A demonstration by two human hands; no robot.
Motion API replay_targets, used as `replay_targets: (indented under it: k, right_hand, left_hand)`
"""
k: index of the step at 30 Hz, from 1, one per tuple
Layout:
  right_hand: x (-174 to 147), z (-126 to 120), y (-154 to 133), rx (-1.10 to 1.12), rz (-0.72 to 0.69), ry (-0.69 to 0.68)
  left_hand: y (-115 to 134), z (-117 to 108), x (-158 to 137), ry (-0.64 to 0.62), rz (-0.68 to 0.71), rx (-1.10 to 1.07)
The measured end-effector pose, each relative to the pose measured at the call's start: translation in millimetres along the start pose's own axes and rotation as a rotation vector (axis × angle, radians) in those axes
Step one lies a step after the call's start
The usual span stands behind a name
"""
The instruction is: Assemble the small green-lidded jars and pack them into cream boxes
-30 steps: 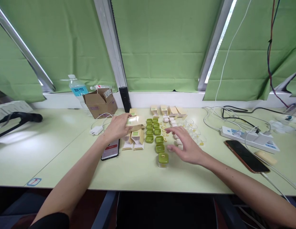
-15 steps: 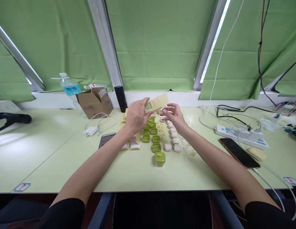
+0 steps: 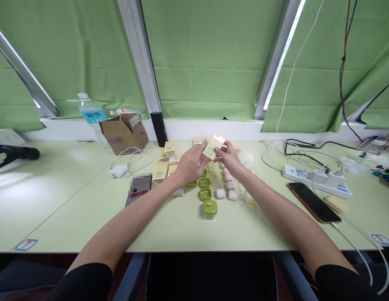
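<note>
My left hand (image 3: 191, 164) and my right hand (image 3: 229, 158) are both closed on a small cream cardboard box (image 3: 213, 147) with a green square on its face. They hold it tilted above the table. Below lie rows of green square lids (image 3: 205, 193), tiny yellow pieces (image 3: 212, 182) and pinkish-white rounded blocks (image 3: 233, 195). Nearest me stands a clear square container with a green lid (image 3: 210, 209). Clear containers (image 3: 249, 198) sit by my right forearm. More cream boxes (image 3: 159, 171) stand left of the lids, partly hidden by my left hand.
A brown carton (image 3: 124, 134), a water bottle (image 3: 92, 117) and a black cylinder (image 3: 158, 128) stand at the back left. A phone (image 3: 139, 187) lies by my left forearm. On the right are another phone (image 3: 313, 202), a power strip (image 3: 318, 179) and loose cables.
My right hand has moved in and taken hold of the box, which is now turned and tilted more upright. The left phone's screen has lit up.
</note>
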State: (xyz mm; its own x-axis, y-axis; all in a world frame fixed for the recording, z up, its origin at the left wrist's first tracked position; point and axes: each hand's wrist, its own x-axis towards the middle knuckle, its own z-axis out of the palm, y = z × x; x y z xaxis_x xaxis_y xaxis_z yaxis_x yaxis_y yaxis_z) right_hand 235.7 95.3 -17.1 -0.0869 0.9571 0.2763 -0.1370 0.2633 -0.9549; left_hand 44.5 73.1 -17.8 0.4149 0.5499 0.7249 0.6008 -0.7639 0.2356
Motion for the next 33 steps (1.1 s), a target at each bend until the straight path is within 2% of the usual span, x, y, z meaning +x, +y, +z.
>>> replay_targets:
  k: [3, 7, 10, 14, 19, 21, 28, 33]
  right_hand:
    - [0.7, -10.4, -2.6, -0.036, 0.005, -0.043]
    - [-5.3, -13.6, -5.9, -0.164, 0.003, -0.085]
    - [-17.6, -9.7, -6.1, -0.23, -0.07, -0.115]
    - [-43.3, -5.1, -9.0, -0.28, -0.185, -0.142]
    - [-68.6, -10.2, -13.7, -0.321, -0.23, -0.318]
    - [-71.7, -12.0, -12.0, -0.308, -0.247, -0.349]
    - [-70.3, -5.0, 3.4, -0.212, -0.238, -0.238]
    - [-69.7, -2.2, 6.0, -0.181, -0.264, -0.145]
  left_hand:
    - [-2.2, -3.7, 1.0, -0.024, -0.026, -0.17]
    - [-0.2, -9.4, -4.2, -0.165, -0.119, -0.402]
    - [5.4, -9.9, -16.6, -0.212, -0.176, -0.523]
    - [13.1, -5.7, -33.4, -0.164, -0.253, -0.574]
    - [17.4, -3.3, -38.9, -0.029, -0.321, -0.731]
    - [18.1, -3.8, -38.9, -0.005, -0.319, -0.766]
    - [22.2, 0.5, -44.6, 0.032, -0.353, -0.68]
    - [19.8, 0.4, -48.8, -0.071, -0.32, -0.793]
